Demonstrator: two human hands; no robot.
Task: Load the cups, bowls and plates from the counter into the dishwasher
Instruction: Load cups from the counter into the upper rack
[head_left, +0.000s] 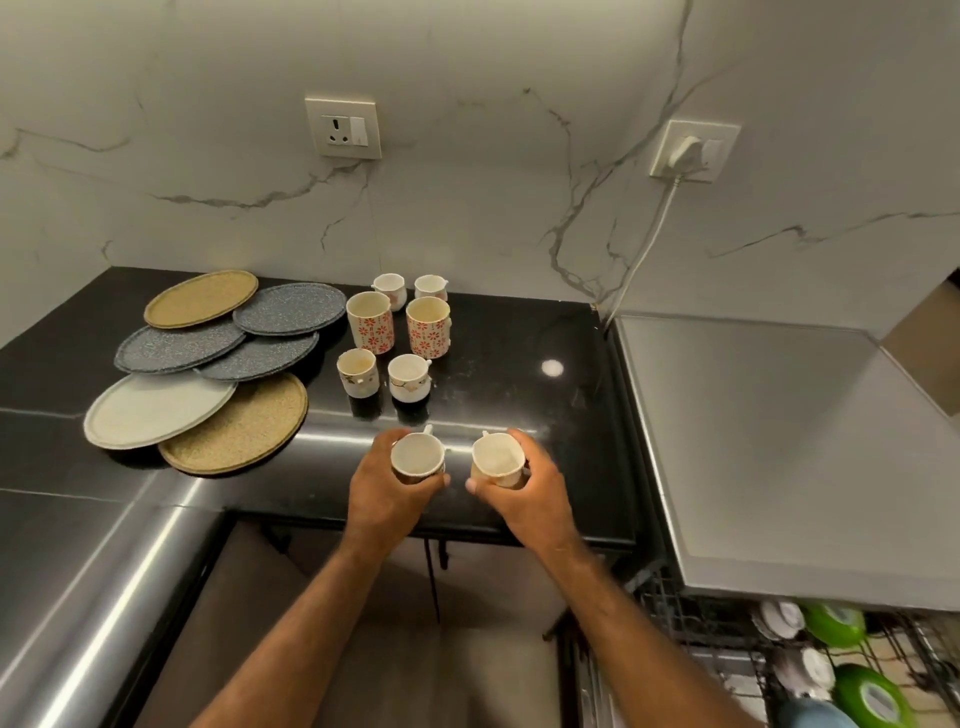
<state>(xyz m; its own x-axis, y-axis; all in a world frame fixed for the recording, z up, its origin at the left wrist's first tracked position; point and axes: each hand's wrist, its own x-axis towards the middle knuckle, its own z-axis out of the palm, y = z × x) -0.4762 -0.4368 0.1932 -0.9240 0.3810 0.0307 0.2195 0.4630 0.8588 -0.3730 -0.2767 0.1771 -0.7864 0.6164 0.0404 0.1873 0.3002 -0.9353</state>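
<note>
a: right, where with the cups?
b: held at the front edge of the bench (519, 338), one per hand. left hand (384, 493) curled round a small white cup (417, 453), handle pointing away. right hand (530, 493) wrapped round a second small cup (498, 457), cream inside, thumb across the near side.
a: and the rest on the bench?
b: six more, upright, mouths up: two tall mugs (370, 322) with red flower print, side by side; a front pair of small cups (357, 371) just before them, a back pair (388, 288) near the wall. further left, six round plates overlapping: two tan plates (201, 299), three speckled grey plates (289, 308), one white plate (158, 409).
a: any containers?
b: dishwasher rack (670, 597) at lower right, holding green bowls (834, 623) and some white pieces, too cut off to name.
</note>
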